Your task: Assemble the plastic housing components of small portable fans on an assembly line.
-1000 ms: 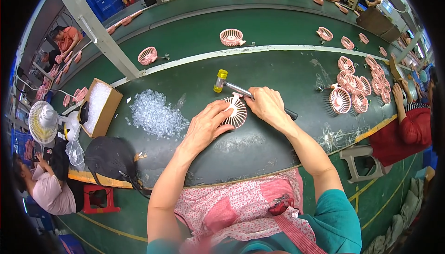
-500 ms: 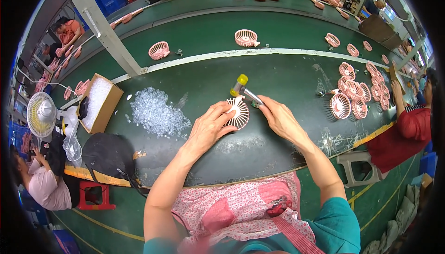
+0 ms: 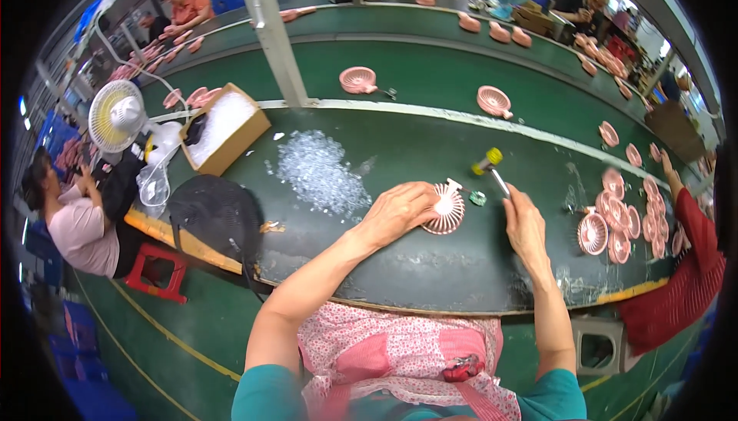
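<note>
My left hand (image 3: 400,212) is closed on the left edge of a pink round slatted fan housing (image 3: 447,212), holding it against the dark work surface. A small green circuit board (image 3: 477,198) lies just right of the housing, near its short neck. In my right hand (image 3: 527,225) is a small mallet (image 3: 499,180) with a yellow-tipped head, gripped by its handle. The mallet's head is up and to the right of the housing, apart from it. To the left of my left hand spreads a pile of small clear plastic pieces (image 3: 319,171).
A cardboard box (image 3: 238,140) of white pieces stands at the left, beside a black bag (image 3: 211,213) and a white fan (image 3: 117,116). Stacked pink housings (image 3: 617,213) lie at the right, near a co-worker's red sleeve (image 3: 696,206). A green conveyor (image 3: 430,75) carries more housings.
The mallet has moved from over the housing's neck to the right, away from it. My left hand stays on the housing. The whole view has shifted, and the circuit board now shows plainly.
</note>
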